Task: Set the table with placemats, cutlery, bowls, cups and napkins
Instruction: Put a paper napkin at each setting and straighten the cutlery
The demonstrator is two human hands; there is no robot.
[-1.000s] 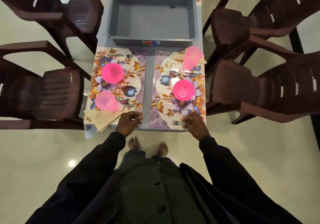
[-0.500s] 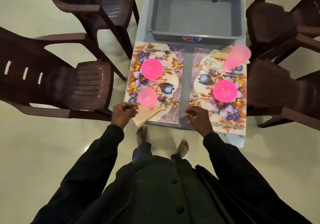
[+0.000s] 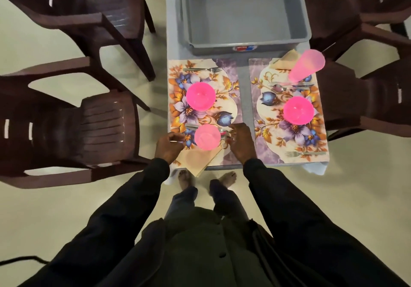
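Observation:
Two floral placemats lie side by side on the grey table. The left placemat (image 3: 230, 76) carries a pink bowl (image 3: 200, 95), a fork (image 3: 202, 69), a pink cup (image 3: 207, 136) and a beige napkin (image 3: 198, 160) that hangs over the near edge. Cutlery (image 3: 191, 127) lies just behind the cup. My left hand (image 3: 168, 145) is left of the cup, fingers pinched on a thin light piece of cutlery. My right hand (image 3: 241, 141) is right of the cup, fingertips bent onto the spoon end there. The right placemat (image 3: 263, 153) carries a bowl (image 3: 298, 110), cup (image 3: 305, 65), napkin (image 3: 285, 61), spoon and knife (image 3: 289, 85) and a fork (image 3: 304, 153).
An empty grey plastic tub (image 3: 244, 11) stands on the table behind the placemats. Dark brown plastic chairs flank the table, the near left chair (image 3: 89, 126) and the near right chair (image 3: 367, 100) close to its sides. I stand barefoot at the table's near end.
Both hands have moved from the table's near edge up to the left placemat and now sit either side of the pink cup. My view has shifted left.

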